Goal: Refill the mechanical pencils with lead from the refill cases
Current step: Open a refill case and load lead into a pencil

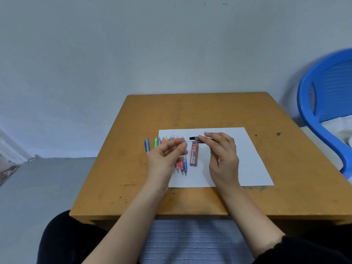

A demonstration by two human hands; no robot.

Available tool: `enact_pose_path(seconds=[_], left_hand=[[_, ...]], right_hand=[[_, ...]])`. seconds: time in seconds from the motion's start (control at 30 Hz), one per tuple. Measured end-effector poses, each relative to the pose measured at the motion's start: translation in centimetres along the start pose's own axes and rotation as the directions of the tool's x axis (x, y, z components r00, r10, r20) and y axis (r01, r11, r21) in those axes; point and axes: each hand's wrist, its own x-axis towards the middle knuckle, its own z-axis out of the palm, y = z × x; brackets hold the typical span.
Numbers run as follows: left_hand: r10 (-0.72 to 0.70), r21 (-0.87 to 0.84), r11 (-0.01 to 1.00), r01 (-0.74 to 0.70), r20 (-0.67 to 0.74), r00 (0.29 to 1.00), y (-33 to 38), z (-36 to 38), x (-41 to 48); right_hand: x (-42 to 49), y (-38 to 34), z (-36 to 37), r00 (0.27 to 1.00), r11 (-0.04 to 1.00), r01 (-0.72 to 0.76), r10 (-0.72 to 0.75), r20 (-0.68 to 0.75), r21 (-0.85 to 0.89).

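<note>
My right hand (222, 155) grips a black mechanical pencil (194, 138) held level above the white sheet of paper (245, 162), its open end pointing left. My left hand (167, 157) pinches a thin lead (188, 141) whose tip reaches toward that open end. A red refill case (194, 154) marked 2B lies flat on the paper between my hands. A row of several coloured mechanical pencils (181, 166) lies behind my left hand, partly hidden. A blue pencil (147, 145) and a green one (155, 141) lie on the bare wood at the left.
The small wooden table (190, 111) stands against a pale wall. A blue plastic chair (323, 103) is at the right edge of the view. My legs and a grey mat (190, 241) show below the table's front edge.
</note>
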Motion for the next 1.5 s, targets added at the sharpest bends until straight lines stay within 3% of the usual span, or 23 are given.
enact_pose_path(seconds=[0.23,0.47,0.67,1.17,1.33,1.5], left_hand=[[-0.076,-0.160,0.984,0.083,0.046,0.996,-0.4,0.9,0.0],[-0.080,-0.208,0.975,0.081,0.012,0.997,-0.4,1.1,0.0],[-0.057,-0.307,0.950,0.057,0.011,0.998,-0.1,-0.2,0.9],[0.163,-0.026,0.986,-0.162,0.009,0.987,-2.4,-2.5,1.0],[0.248,0.041,0.968,-0.246,-0.034,0.968,-2.7,-2.5,0.7],[0.251,0.041,0.968,-0.247,-0.118,0.961,-2.5,-2.5,0.3]], right_hand=[[-0.1,0.1,0.1,1.000,1.000,0.024,-0.024,-0.011,0.008],[-0.1,0.2,0.1,1.000,1.000,0.016,-0.016,-0.003,0.007],[0.2,0.3,-0.2,0.992,0.999,-0.044,0.045,-0.116,0.010],[0.2,0.8,-0.6,0.970,0.993,-0.116,0.106,-0.220,-0.032],[0.3,0.0,-0.8,0.960,0.969,-0.206,0.227,-0.162,0.132],[0.5,0.0,-0.8,0.959,0.961,-0.234,0.253,-0.125,0.150]])
